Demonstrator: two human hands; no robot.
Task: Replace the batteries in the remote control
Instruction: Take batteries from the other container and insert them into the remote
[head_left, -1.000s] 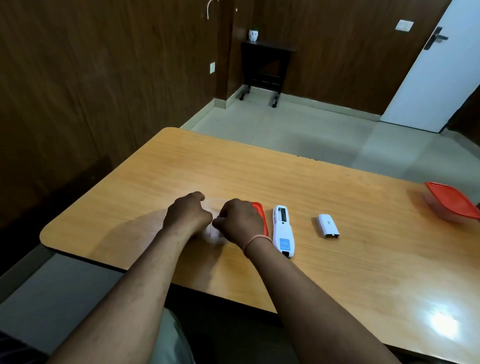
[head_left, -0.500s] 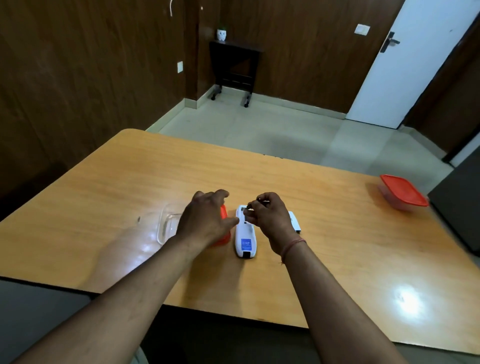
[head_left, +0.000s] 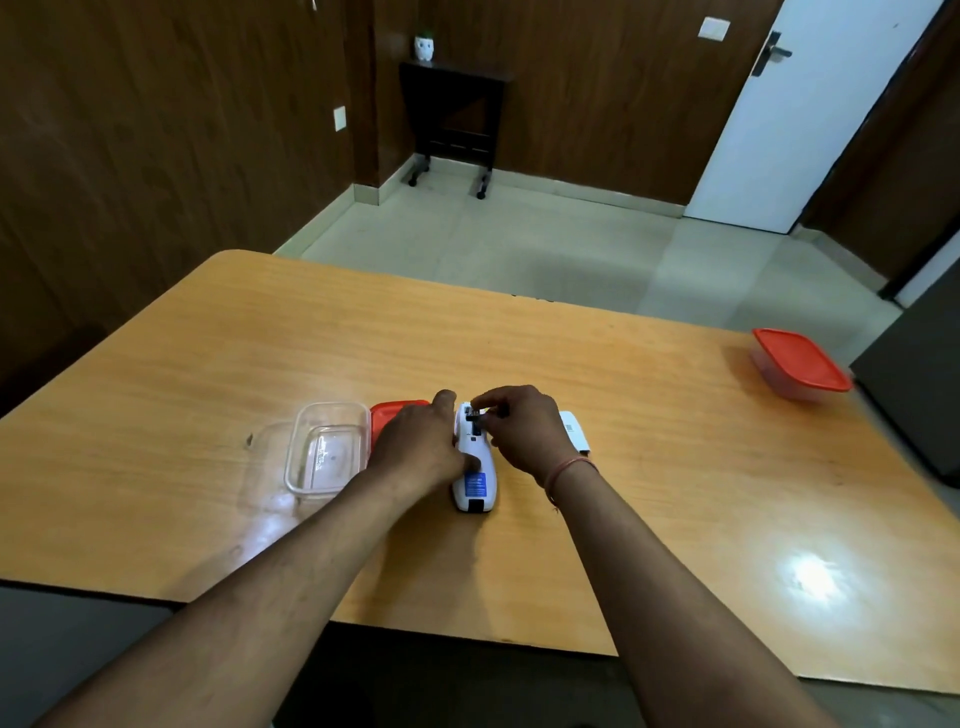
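Observation:
A white remote control (head_left: 475, 480) lies face down on the wooden table (head_left: 675, 467), its battery bay uncovered and a blue label near its near end. My left hand (head_left: 421, 447) grips the remote's left side and steadies it. My right hand (head_left: 524, 431) pinches a small dark battery (head_left: 475, 414) over the far end of the open bay. The white battery cover (head_left: 574, 434) rests on the table just right of my right hand, partly hidden by it.
A clear plastic box (head_left: 324, 452) stands open left of my left hand, its red lid (head_left: 389, 415) beside it. A second box with a red lid (head_left: 800, 364) sits near the table's far right edge. A dark object borders the right edge.
My hands left the clear box and moved right to the remote. The left hand now holds the remote, and the right hand holds a battery at its open bay.

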